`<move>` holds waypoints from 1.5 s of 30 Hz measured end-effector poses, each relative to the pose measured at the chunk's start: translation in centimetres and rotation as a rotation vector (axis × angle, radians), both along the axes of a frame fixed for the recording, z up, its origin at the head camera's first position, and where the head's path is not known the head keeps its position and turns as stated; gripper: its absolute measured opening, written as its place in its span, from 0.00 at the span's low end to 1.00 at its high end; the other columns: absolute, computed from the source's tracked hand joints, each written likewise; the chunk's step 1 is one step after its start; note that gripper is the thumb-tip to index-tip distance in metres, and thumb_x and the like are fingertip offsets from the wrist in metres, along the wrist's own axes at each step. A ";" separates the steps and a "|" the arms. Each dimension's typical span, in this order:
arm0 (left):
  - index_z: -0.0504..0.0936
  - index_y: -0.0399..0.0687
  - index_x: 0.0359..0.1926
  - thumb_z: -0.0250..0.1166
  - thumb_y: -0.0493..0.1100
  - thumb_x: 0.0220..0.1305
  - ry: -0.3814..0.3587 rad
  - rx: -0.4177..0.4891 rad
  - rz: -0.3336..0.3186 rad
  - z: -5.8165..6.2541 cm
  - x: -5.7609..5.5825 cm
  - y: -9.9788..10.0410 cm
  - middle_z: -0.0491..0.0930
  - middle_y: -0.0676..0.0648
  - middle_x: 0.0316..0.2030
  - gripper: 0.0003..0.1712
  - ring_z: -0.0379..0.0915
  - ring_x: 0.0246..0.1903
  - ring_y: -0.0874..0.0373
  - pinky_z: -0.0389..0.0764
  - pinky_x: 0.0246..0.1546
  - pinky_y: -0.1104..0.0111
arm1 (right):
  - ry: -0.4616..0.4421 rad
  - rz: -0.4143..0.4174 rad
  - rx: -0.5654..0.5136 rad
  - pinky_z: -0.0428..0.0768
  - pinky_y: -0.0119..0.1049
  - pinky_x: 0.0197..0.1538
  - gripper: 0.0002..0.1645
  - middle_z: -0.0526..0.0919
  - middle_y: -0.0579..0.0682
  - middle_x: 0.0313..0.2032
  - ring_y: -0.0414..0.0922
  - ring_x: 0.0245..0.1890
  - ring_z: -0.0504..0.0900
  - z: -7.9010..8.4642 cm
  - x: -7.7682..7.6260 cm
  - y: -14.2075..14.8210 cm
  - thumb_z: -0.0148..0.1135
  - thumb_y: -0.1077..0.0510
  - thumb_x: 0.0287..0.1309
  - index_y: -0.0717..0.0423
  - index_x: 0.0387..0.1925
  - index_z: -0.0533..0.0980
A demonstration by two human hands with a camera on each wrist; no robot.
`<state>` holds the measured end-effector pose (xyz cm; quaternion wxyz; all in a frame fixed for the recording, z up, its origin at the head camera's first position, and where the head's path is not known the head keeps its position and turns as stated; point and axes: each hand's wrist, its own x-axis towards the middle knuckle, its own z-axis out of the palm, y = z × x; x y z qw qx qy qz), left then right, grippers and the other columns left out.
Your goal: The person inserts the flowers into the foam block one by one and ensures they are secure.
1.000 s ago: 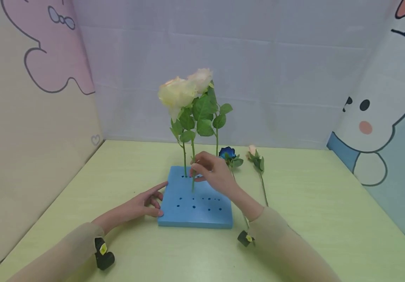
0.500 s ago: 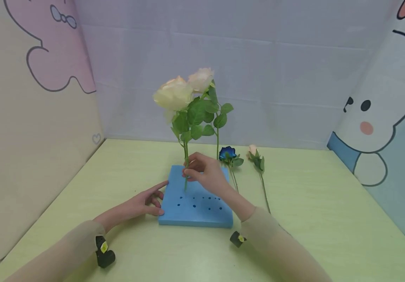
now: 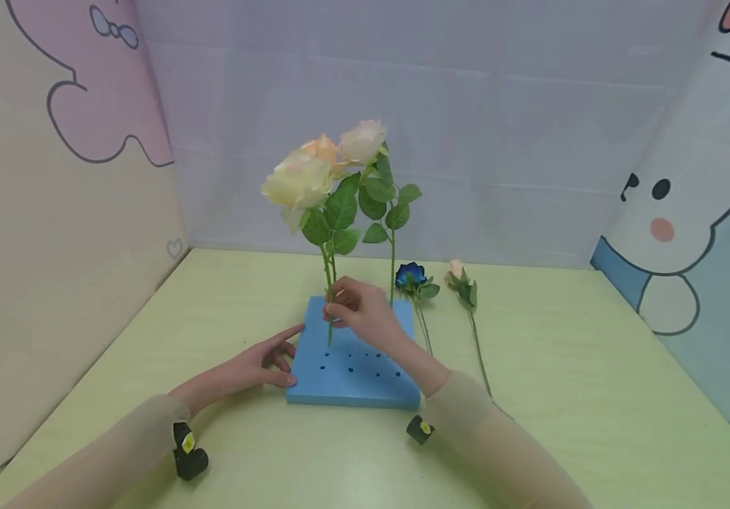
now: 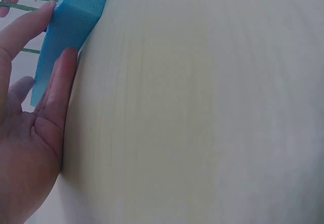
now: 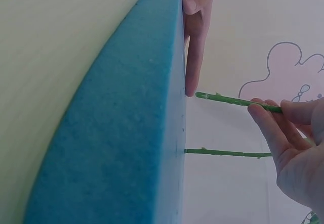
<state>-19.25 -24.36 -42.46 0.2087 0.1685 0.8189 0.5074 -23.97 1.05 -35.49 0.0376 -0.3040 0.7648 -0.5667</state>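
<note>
A blue foam board point(image 3: 352, 392) with several small holes lies on the table. My right hand point(image 3: 369, 314) pinches the stem of a pale yellow rose point(image 3: 297, 184) upright over the board's left half. In the right wrist view the lower tip of the held stem point(image 5: 223, 99) shows a gap from the board's face. My left hand point(image 3: 253, 373) touches the board's left side, index finger extended to the edge and thumb near the front corner. Behind the held flower, a peach rose point(image 3: 324, 147) and a pale pink rose point(image 3: 365, 141) stand upright in the board.
Right of the board, a blue rose point(image 3: 410, 277) and a small light-pink rose point(image 3: 460, 279) lie on the pale table point(image 3: 568, 375). Printed cloth walls enclose the table at the back and both sides.
My right hand has moved left over the board with the pale yellow rose, uncovering the peach rose behind it. My left hand stays at the board's side.
</note>
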 end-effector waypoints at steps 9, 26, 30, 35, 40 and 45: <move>0.43 0.52 0.79 0.69 0.45 0.62 0.009 -0.023 -0.001 0.3 0.2 0.1 0.65 0.35 0.58 0.54 0.71 0.49 0.51 0.77 0.47 0.67 | 0.031 0.013 0.062 0.86 0.39 0.37 0.03 0.87 0.60 0.35 0.52 0.34 0.89 -0.2 0.5 -0.6 0.61 0.66 0.63 0.61 0.38 0.75; 0.45 0.53 0.79 0.70 0.47 0.61 0.022 -0.058 0.023 0.1 0.0 0.1 0.67 0.38 0.57 0.54 0.72 0.49 0.54 0.73 0.51 0.64 | 0.065 0.007 0.138 0.85 0.32 0.37 0.03 0.88 0.57 0.34 0.50 0.35 0.88 -0.6 0.4 -0.7 0.60 0.62 0.66 0.59 0.38 0.78; 0.45 0.52 0.79 0.69 0.47 0.61 0.026 -0.054 0.012 -0.1 -0.2 -0.1 0.67 0.38 0.57 0.54 0.72 0.48 0.54 0.75 0.49 0.66 | 0.075 0.018 0.170 0.84 0.32 0.37 0.04 0.87 0.54 0.36 0.52 0.38 0.87 -0.6 0.2 -0.5 0.60 0.60 0.67 0.56 0.39 0.79; 0.45 0.53 0.79 0.69 0.47 0.62 0.005 -0.038 0.011 -0.2 -0.3 -0.1 0.66 0.37 0.57 0.54 0.72 0.48 0.55 0.77 0.47 0.67 | 0.104 0.035 0.193 0.84 0.34 0.35 0.07 0.88 0.54 0.37 0.53 0.38 0.87 -0.5 0.1 -0.4 0.62 0.60 0.65 0.58 0.43 0.79; 0.45 0.54 0.79 0.70 0.47 0.61 -0.005 -0.033 0.013 -0.2 -0.3 -0.2 0.65 0.37 0.58 0.54 0.71 0.49 0.53 0.78 0.48 0.67 | 0.090 0.043 0.202 0.85 0.40 0.37 0.10 0.88 0.55 0.40 0.54 0.37 0.88 -0.2 0.2 -0.3 0.62 0.61 0.65 0.60 0.45 0.78; 0.46 0.55 0.79 0.70 0.46 0.61 -0.003 -0.036 0.014 -0.3 -0.3 -0.2 0.66 0.37 0.58 0.54 0.71 0.49 0.51 0.77 0.48 0.67 | 0.064 0.073 0.218 0.85 0.38 0.37 0.07 0.87 0.55 0.41 0.55 0.37 0.88 0.5 0.2 -0.1 0.61 0.60 0.66 0.58 0.43 0.78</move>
